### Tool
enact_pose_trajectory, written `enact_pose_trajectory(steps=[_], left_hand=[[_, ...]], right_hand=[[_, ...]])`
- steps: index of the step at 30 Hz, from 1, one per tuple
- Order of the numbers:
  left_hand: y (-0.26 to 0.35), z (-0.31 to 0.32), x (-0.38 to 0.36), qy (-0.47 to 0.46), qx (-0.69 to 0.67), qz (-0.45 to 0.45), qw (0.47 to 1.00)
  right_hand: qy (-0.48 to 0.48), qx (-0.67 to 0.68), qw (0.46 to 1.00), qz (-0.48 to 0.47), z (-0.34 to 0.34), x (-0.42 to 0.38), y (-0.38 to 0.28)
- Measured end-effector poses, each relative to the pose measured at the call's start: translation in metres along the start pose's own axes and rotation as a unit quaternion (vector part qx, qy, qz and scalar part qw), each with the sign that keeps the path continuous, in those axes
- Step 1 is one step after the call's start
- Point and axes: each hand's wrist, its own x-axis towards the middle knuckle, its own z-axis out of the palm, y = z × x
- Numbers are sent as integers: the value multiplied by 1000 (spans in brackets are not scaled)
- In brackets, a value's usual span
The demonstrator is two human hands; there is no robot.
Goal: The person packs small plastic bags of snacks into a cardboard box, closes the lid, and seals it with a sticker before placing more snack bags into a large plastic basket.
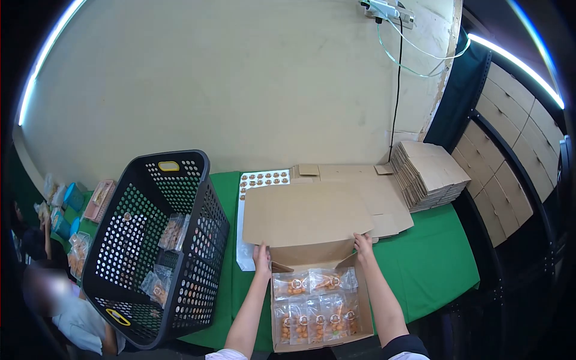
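Observation:
An open cardboard box (pixel 367 318) stands at the table's front edge, its lid (pixel 309 210) raised and leaning back. Inside lie clear packets of orange-brown snacks (pixel 318 318) with round stickers, in two rows. My left hand (pixel 261 260) is closed on the box's back left corner, where lid and side meet. At the back right corner, my right hand (pixel 363 245) grips the lid's edge with thumb and fingers. Parts of the fingers of both hands are hidden behind the cardboard.
Left of the box stands a tall black perforated basket (pixel 207 258) with some snack packets (pixel 174 231) inside. Behind lie a flattened carton (pixel 390 210), a sticker sheet (pixel 245 255) and stacked folded cartons (pixel 429 174) on green cloth (pixel 444 252). Another person (pixel 78 318) sits at left.

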Motion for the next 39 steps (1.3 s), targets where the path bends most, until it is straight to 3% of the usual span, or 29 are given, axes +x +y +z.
enact_pose_trajectory(steps=[4, 9, 12, 13, 16, 19, 22, 25, 28, 31, 34, 36, 38, 39], left_hand=[[2, -9, -8, -21, -30, -5, 999], [8, -13, -18, -26, -55, 8, 998], [12, -26, -21, -72, 15, 74, 995], [14, -32, -24, -67, 53, 56, 995], [22, -40, -43, -50, 150, 63, 985], [33, -41, -77, -59, 182, 126, 973], [38, -52, -91, -137, 246, 104, 954], [38, -48, -113, -128, 253, 128, 950], [27, -69, -108, -166, 458, 311, 816], [37, -80, -108, -261, 536, 118, 794], [37, -94, -119, -244, 579, 143, 765], [42, -97, -129, -269, 597, 139, 743], [51, -94, -144, -291, 520, 101, 796], [71, -76, -171, -289, 430, 70, 852]], right_hand=[[-70, 53, 996, -29, -1, -4, -2], [-90, -41, 994, -53, 1, -20, -23], [-86, -75, 990, -82, -3, -55, -52], [-83, -87, 989, -90, -6, -64, -59], [-108, -65, 984, -125, -27, -80, -64], [-170, -107, 973, -115, -48, -113, -78], [-221, -145, 955, -135, -66, -120, -66], [-236, -149, 952, -126, -78, -118, -54], [-242, -200, 938, -148, -92, -115, -40], [-246, -303, 912, -129, -114, -103, -19], [-247, -477, 824, -177, -130, -113, -23], [-260, -352, 896, -68, -135, -116, -28], [-264, -253, 931, 7, -137, -121, -32], [-265, -220, 938, 26, -134, -126, -39]])
